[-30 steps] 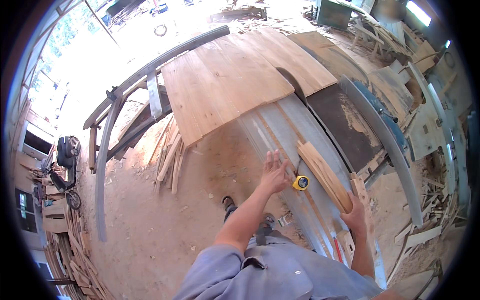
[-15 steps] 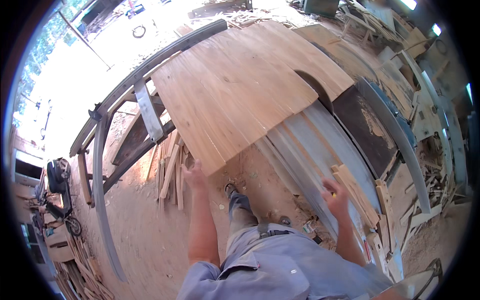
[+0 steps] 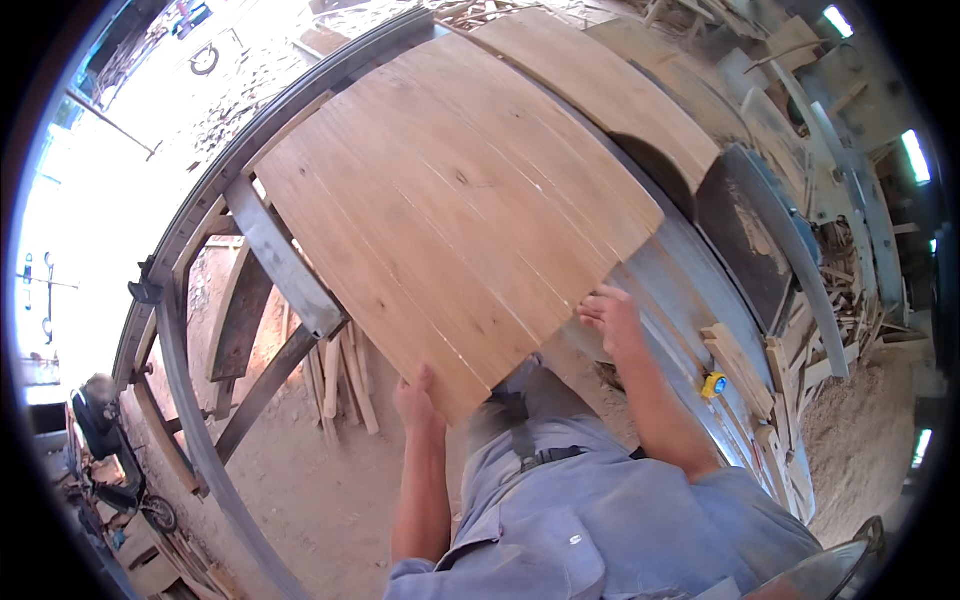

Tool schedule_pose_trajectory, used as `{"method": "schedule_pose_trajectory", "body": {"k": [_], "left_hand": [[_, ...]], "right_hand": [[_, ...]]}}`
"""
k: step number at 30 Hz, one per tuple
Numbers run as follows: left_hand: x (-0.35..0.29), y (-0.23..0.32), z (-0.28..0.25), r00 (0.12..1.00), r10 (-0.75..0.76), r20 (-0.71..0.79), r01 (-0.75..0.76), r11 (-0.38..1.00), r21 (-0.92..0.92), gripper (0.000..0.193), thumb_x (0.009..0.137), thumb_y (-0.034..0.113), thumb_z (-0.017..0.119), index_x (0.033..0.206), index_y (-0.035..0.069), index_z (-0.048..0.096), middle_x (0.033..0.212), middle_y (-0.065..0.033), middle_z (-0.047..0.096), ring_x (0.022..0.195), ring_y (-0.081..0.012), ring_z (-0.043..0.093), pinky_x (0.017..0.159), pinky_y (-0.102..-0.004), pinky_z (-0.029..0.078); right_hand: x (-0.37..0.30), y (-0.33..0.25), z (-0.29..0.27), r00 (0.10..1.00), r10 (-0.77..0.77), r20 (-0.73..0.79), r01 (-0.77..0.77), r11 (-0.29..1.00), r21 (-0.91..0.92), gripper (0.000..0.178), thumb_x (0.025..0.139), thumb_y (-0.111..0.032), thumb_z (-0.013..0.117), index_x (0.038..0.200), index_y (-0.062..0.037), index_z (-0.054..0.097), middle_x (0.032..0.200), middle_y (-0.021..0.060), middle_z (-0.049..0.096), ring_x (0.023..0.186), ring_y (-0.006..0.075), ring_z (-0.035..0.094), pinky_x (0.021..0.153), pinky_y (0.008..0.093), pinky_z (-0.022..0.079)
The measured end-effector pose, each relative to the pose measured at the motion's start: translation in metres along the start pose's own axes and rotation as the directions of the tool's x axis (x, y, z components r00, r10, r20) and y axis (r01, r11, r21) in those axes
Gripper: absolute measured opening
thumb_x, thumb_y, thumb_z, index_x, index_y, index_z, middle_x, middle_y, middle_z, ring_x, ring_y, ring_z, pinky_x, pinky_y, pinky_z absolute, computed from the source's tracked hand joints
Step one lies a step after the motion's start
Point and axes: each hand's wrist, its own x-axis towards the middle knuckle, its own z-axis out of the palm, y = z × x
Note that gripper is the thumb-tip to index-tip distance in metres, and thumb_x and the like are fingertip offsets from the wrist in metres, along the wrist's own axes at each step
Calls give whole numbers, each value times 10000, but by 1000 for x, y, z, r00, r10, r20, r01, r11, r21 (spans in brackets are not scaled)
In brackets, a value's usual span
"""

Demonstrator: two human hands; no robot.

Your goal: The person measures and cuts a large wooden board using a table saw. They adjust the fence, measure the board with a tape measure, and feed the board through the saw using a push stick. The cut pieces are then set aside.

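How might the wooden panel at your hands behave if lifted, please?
The wooden panel would probably stay stiff, since its seamed face looks flat. It may feel heavy and awkward, as it reaches far past the left hand and right hand.

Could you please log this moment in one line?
left hand: gripping wooden panel by its closest corner | right hand: curled at panel's near edge | yellow tape measure: on grey metal table

Two hands, two pale wooden panels, one tape measure, one scooter
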Motion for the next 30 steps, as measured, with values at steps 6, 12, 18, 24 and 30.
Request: {"method": "schedule_pose_trajectory", "body": {"k": [6,12,18,24,30], "left_hand": [[-32,16,-55,999,-11,-50,10,1000,-22,454,930,62,614,1350,-70,501,1215,-156,647,1066,-288,653,964,-405,519],[-23,41,-47,993,-38,-110,18,985,-173,493,1021,216,468,1441,-41,440,1404,-180,550,1264,-333,552,1082,-443,443],[11,57,-44,977,38,-210,-31,999,37,541,1078,331,363,1484,-26,390,1458,-173,504,1307,-339,514,1110,-451,416],[48,70,-50,982,3,-188,-4,1000,-1,531,1084,346,344,1483,4,416,1455,-166,510,1294,-335,523,1101,-451,427],[53,73,-44,953,26,-303,5,995,101,511,1071,320,363,1458,-1,451,1416,-173,548,1242,-340,568,1057,-460,462]], "right_hand": [[-39,18,11,993,116,9,-114,987,-116,104,861,-85,659,911,4,639,832,111,674,716,201,690,602,302,562],[-31,15,29,975,171,143,-171,985,-14,319,855,-75,671,1091,131,612,934,172,695,792,242,715,639,298,581],[-16,0,45,955,148,256,-164,986,40,390,877,-83,684,1160,161,573,997,194,692,892,247,714,708,304,591],[-3,-15,63,933,86,349,-114,992,60,447,884,-101,702,1198,170,535,998,199,690,899,245,713,736,318,596],[9,-5,66,924,113,365,-150,986,74,416,868,-116,717,1140,156,561,1003,204,690,891,247,716,753,315,595]]}}
